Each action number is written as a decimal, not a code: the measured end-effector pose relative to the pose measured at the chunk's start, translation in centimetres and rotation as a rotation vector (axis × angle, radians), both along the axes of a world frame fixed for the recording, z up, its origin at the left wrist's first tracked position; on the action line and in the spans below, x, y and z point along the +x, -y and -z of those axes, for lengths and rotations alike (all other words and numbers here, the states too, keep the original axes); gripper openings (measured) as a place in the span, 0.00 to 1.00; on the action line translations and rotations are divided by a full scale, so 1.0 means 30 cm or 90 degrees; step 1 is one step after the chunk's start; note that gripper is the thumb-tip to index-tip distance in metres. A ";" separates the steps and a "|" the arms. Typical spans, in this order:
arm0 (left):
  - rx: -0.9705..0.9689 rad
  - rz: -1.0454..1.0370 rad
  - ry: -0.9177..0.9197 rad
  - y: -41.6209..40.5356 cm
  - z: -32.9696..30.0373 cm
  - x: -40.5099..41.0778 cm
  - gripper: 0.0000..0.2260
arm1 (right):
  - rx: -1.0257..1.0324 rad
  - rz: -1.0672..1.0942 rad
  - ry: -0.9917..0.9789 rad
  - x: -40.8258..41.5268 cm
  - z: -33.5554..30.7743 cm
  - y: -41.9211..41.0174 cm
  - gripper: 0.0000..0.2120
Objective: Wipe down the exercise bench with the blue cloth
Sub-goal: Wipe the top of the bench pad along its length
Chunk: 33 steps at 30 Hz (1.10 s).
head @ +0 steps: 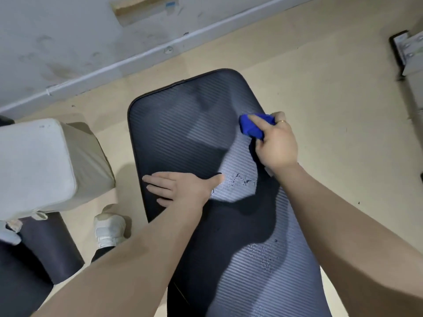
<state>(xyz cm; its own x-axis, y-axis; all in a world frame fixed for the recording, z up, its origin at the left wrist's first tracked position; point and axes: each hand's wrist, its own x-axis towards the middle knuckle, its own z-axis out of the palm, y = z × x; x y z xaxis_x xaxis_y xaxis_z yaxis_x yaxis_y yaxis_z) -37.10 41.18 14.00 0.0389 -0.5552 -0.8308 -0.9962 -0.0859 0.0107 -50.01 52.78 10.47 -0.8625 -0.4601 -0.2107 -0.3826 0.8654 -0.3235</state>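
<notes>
The right hand (275,145) gripped the bunched blue cloth (253,126) at the exercise bench's (183,138) right edge, centre-right of frame. The left hand (180,187) lay flat and spread, empty, mid-pad. The bench's long axis ran from lower right toward upper centre, so unwiped droplets (242,180) lay below the cloth, nearer the right hand.

Looks like a small gym or workout room. Beneath both hands, a dark padded exercise bench (183,124) with ribbed upholstery. Left of the left hand (180,187), a pale cushioned pad (39,165) (apparently more equipment). Beyond the hands, bare beige floor (320,65) meeting a scuffed white wall (57,37). Far right of the right hand (275,143), a bolted metal bracket (409,51).
</notes>
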 end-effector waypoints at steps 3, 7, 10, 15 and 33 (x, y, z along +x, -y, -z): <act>-0.042 -0.001 0.028 -0.029 0.033 -0.005 0.67 | -0.040 0.089 -0.020 -0.040 0.012 0.023 0.25; -0.082 0.003 0.043 -0.044 0.039 -0.004 0.67 | -0.042 -0.033 0.028 0.125 -0.019 -0.076 0.25; -0.070 0.008 0.063 -0.035 0.028 -0.027 0.67 | -0.029 -0.100 0.045 0.114 -0.033 -0.136 0.25; -0.061 0.027 0.107 -0.030 0.040 -0.038 0.69 | -0.009 0.023 0.008 -0.093 0.006 -0.078 0.25; -0.142 0.027 -0.067 -0.065 0.074 0.047 0.65 | -0.017 -0.070 0.015 0.313 -0.011 -0.115 0.28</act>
